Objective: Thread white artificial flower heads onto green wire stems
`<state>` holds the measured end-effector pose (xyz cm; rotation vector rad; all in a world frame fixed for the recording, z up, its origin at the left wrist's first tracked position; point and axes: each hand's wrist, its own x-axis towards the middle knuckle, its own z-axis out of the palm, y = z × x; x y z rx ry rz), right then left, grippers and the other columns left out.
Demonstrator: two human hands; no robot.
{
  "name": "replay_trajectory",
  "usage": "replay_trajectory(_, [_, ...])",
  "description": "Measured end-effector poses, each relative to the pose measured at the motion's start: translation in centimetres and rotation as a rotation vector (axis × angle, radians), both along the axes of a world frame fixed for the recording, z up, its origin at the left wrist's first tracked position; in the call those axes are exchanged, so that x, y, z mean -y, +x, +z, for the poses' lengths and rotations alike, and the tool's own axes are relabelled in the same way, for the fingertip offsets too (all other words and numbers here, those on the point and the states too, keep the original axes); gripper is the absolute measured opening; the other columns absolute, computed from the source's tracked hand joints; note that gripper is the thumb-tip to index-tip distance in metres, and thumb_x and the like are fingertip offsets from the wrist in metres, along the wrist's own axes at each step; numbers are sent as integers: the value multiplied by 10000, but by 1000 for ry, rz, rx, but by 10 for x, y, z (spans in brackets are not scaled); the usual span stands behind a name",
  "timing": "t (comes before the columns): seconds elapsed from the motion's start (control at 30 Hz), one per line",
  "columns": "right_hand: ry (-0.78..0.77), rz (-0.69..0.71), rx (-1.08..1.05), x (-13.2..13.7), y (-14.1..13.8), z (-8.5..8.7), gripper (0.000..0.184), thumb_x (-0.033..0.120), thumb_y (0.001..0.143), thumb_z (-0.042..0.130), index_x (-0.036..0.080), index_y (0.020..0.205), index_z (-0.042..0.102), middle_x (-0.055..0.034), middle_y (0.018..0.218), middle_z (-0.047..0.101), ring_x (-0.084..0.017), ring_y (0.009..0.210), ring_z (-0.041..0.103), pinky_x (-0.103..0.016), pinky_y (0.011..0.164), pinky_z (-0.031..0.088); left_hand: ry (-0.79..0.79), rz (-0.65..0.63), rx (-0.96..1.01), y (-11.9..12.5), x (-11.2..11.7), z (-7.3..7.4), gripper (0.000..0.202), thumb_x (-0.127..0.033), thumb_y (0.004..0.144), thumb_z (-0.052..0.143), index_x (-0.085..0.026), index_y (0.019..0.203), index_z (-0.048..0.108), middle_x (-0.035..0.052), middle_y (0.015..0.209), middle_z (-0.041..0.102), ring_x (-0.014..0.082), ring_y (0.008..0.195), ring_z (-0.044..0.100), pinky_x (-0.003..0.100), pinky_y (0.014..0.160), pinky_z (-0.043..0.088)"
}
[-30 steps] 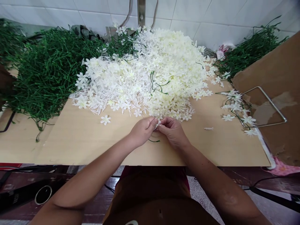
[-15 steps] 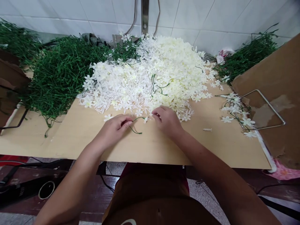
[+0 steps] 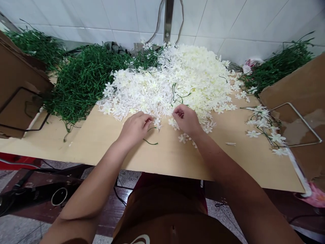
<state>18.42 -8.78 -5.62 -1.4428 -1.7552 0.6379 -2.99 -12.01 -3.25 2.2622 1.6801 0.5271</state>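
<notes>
My left hand point(image 3: 136, 128) is closed in a pinch at the front edge of the white flower heap. A thin green artificial flower stem point(image 3: 152, 143) comes out below its fingers, over the cardboard. Beside those fingertips lies a white artificial flower point(image 3: 157, 122); whether it is joined to the stem I cannot tell. To the right, my right hand point(image 3: 187, 119) has thumb and fingers pressed together against the big heap of white artificial flowers point(image 3: 198, 73). What it pinches, if anything, is hidden. Several loose flowers point(image 3: 183, 138) lie under its wrist.
A large pile of green stems point(image 3: 86, 78) lies to the left, another bunch of stems point(image 3: 279, 64) at the back right. Cardboard boxes stand at the left point(image 3: 22, 91) and right point(image 3: 299, 112). Several stemmed flowers point(image 3: 264, 125) rest by the right box. A tiled wall point(image 3: 228, 23) closes off the back.
The view has shifted, so the table appears farther right. My left hand has moved forward, closer to the heap. More loose flowers now show near my right wrist.
</notes>
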Motion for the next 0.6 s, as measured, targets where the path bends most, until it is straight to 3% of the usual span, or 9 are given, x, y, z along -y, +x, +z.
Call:
replay_trajectory(0.17, [-132, -57, -504, -1, 12, -1, 144, 237, 678, 652, 192, 812, 625, 27, 671, 581, -115, 616, 540, -283, 595, 512, -7, -67, -137, 22, -20, -5, 307, -162, 846, 525, -192, 1078, 724, 119, 1031, 657, 273, 960, 607, 372, 821, 445])
replay_trajectory(0.33, [-139, -47, -565, 5, 16, 3, 173, 311, 649, 701, 197, 713, 588, 38, 629, 542, -103, 592, 503, -274, 557, 502, -22, -59, -218, 27, -29, -7, 250, -199, 868, 507, -187, 953, 742, 113, 975, 683, 275, 922, 631, 371, 799, 432])
replay_trajectory(0.47, [-140, -65, -601, 7, 20, 3, 219, 328, 636, 719, 199, 686, 549, 37, 645, 540, -97, 614, 503, -259, 562, 486, 46, 72, -15, 18, -37, 0, 210, -198, 848, 542, -193, 940, 731, 91, 960, 684, 234, 877, 623, 361, 815, 428])
replay_trajectory(0.6, [-225, -51, -702, 7, 19, 3, 247, 318, 608, 745, 198, 724, 564, 53, 610, 555, -86, 574, 514, -242, 532, 486, 18, 162, 417, 11, -44, 8, 207, -180, 801, 604, -177, 977, 712, 40, 844, 654, 153, 757, 574, 309, 755, 439])
